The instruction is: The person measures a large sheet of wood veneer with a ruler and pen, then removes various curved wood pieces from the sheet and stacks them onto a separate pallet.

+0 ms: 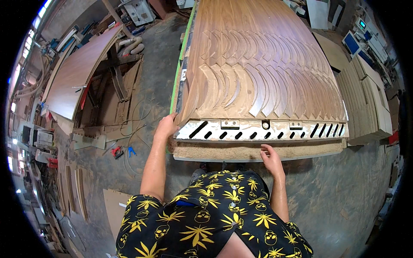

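In front of me lies a large wood-grain panel [266, 17] on a machine bed. Rows of curved cut pieces [258, 92] cover its near half, with light brown dust between some of them. My left hand [167, 126] is closed on the panel's near left corner; some of its fingertips are hidden. My right hand [272, 160] hangs by the dusty front ledge [215, 151], fingers loosely bent and apart, holding nothing. Between ledge and panel runs a white metal front plate [258, 132] with slanted black slots.
At the left, another wood-toned sheet [81, 73] lies on a wooden stand. A red tool [116, 152] and a blue tool [131, 151] lie on the floor beside hoses. A stack of boards [363, 101] stands close to the bed's right side. Long strips [80, 193] lie at lower left.
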